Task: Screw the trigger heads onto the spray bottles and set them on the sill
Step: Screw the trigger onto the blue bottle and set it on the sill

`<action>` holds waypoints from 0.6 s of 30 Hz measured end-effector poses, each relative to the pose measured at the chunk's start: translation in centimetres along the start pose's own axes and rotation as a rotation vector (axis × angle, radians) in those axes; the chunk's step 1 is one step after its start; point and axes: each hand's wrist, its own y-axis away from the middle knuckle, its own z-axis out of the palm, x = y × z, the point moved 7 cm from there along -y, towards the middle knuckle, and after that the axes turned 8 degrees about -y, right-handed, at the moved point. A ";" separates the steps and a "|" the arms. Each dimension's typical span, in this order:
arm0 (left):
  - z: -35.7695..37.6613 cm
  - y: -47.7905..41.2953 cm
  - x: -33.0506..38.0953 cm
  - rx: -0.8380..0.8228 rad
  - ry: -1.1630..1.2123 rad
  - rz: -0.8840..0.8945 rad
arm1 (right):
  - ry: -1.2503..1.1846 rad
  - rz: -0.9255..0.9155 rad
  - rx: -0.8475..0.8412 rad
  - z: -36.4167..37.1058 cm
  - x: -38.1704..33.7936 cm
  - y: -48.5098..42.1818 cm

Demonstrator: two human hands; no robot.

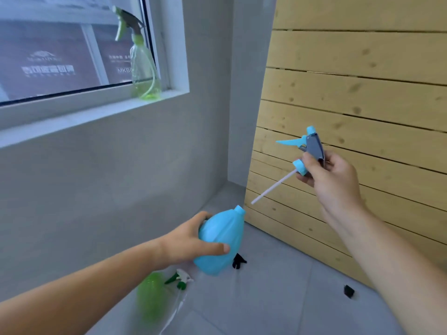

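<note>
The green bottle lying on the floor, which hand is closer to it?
Left. The left hand holds the blue bottle just above the green bottle on the floor. The right hand is up high, far right, holding the blue trigger head.

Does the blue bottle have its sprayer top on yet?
Not yet. The blue bottle shows a bare neck in the left hand; its trigger head is in the right hand.

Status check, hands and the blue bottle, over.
Left hand grips blue bottle, neck open. Right hand holds blue trigger head, tube clear of neck. Nothing between them.
</note>
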 end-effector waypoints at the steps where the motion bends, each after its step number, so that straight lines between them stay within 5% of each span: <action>1: 0.0 0.2 0.1 0.004 0.005 0.005 | -0.018 0.002 -0.002 0.2 -0.1 0.3; 9: 0.9 0.0 0.7 0.002 0.043 0.027 | -0.055 0.122 -0.078 1.4 2.0 0.9; 18: 2.8 -0.4 3.0 -0.067 0.204 0.093 | -0.064 0.341 -0.366 4.5 6.3 3.6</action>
